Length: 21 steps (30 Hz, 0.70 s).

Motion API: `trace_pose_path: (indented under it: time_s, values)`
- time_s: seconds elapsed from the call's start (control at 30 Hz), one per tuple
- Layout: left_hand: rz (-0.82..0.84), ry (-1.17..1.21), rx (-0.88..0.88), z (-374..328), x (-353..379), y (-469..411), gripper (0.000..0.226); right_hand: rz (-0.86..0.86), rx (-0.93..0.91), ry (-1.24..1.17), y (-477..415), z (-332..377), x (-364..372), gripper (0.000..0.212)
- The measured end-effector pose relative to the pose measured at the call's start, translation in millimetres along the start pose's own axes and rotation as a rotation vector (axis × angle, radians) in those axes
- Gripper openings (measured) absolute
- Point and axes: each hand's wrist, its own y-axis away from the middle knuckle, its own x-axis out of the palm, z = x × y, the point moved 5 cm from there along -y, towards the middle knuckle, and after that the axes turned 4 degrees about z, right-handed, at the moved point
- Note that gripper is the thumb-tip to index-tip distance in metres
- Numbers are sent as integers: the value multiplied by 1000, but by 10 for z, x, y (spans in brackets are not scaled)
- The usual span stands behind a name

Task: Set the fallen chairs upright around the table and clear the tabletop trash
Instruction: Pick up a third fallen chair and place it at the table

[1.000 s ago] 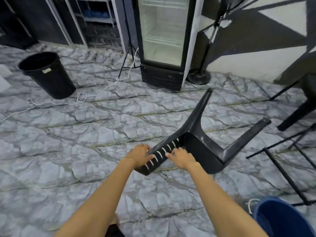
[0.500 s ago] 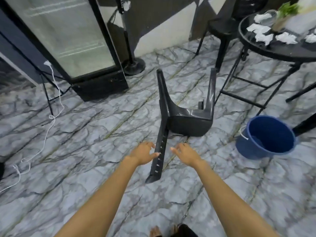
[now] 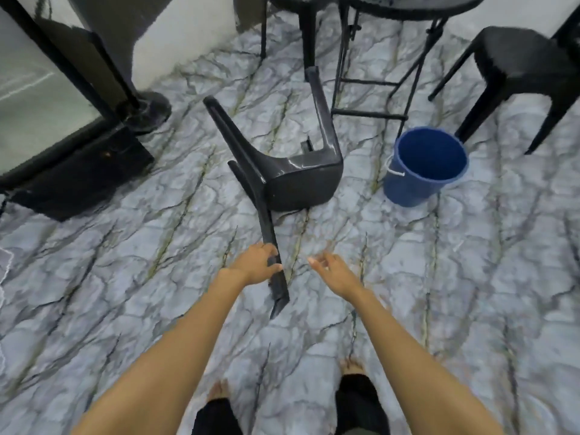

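Observation:
A black plastic chair (image 3: 298, 180) is tipped back in the middle of the floor, its legs pointing up and away and its backrest reaching toward me. My left hand (image 3: 255, 262) grips the edge of the backrest near its top. My right hand (image 3: 332, 270) hovers open just right of the backrest, touching nothing. The round black table (image 3: 411, 7) shows at the top edge on thin metal legs. Its top surface is out of view.
A blue bucket (image 3: 423, 166) stands right of the chair by the table legs. An upright black chair (image 3: 527, 64) is at the top right, another chair (image 3: 298, 14) behind the table. A glass-door fridge (image 3: 56, 114) and a fan base (image 3: 147, 111) are at left.
The view has swung right and down. My left hand has closed on the backrest edge, my right hand has come off it, and the chair has turned with its legs toward the table.

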Motion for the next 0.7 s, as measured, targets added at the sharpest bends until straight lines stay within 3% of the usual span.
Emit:
trace_pose_path:
  time_s: [0.3, 0.47, 0.7]
  values:
    - [133, -188, 270, 612, 462, -257, 44, -253, 92, -446, -92, -339, 1452, 62]
    - [131, -275, 432, 840, 1059, -608, 45, -435, 116, -715, -387, -940, 2092, 38]
    - [-29, -546, 824, 1087, 1808, -1447, 66, -627, -187, -1029, -1250, -1537, 2846, 52]
